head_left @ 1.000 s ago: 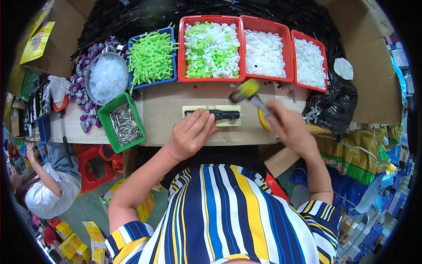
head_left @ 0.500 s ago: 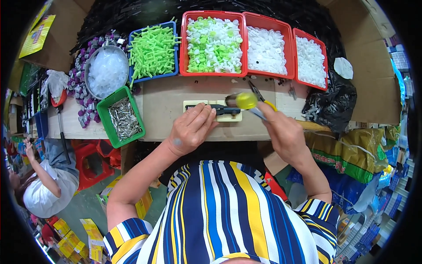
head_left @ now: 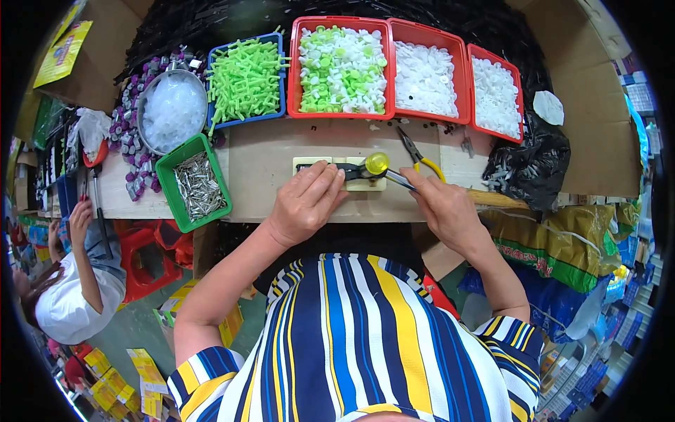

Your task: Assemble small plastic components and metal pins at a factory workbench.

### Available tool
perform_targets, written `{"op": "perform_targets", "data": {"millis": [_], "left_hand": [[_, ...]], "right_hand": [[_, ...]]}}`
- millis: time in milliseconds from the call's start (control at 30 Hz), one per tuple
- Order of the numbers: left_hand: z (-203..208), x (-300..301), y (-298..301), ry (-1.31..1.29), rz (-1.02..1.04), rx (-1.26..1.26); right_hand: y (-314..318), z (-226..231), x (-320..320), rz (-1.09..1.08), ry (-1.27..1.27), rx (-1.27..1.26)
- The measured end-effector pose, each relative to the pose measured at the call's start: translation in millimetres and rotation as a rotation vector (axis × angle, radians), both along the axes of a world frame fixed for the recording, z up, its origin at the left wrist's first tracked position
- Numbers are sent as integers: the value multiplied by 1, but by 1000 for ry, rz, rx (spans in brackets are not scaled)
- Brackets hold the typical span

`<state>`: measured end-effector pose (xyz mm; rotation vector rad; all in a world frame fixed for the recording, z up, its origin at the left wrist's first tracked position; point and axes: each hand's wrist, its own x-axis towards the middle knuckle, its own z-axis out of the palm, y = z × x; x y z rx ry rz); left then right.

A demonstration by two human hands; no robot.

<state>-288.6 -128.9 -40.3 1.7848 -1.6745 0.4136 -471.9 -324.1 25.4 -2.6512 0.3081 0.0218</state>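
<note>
A cream jig (head_left: 365,186) lies on the cardboard-covered bench in front of me, with a long black plastic part (head_left: 349,170) set in it. The fingers of my left hand (head_left: 306,202) are pressed together over the left end of that part, holding it down and hiding some of it. My right hand (head_left: 450,211) is wrapped round the handle of a small hammer (head_left: 377,164). Its yellow, see-through head is over the black part's right half; I cannot tell if they touch. Pliers with yellow handles (head_left: 418,153) lie behind the hammer.
Behind the jig stand a blue tray (head_left: 283,84) of green plastic pieces and red trays (head_left: 344,117) of white and green caps. A green bin (head_left: 184,224) of metal pins and a round bowl (head_left: 143,133) of clear pieces are at left. Another person (head_left: 77,295) is far left.
The hammer has come down and left onto the black part's area, its head no longer blurred. My left hand stays in place. The person at left has moved their arms.
</note>
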Motion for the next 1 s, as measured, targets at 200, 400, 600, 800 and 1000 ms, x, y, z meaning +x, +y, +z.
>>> {"op": "perform_targets", "data": {"millis": [200, 400, 600, 800, 1000], "left_hand": [[3, -24, 7, 22, 99, 5], [-6, -39, 8, 23, 189, 9], [-8, -36, 7, 12, 150, -6], [-8, -34, 11, -11, 137, 12], [-14, -35, 9, 25, 119, -14]], "right_hand": [[2, 0, -1, 10, -4, -37], [7, 32, 15, 25, -129, -39], [20, 25, 37, 101, -328, -124], [24, 42, 52, 170, -437, -95], [15, 17, 49, 139, -34, -98]]}}
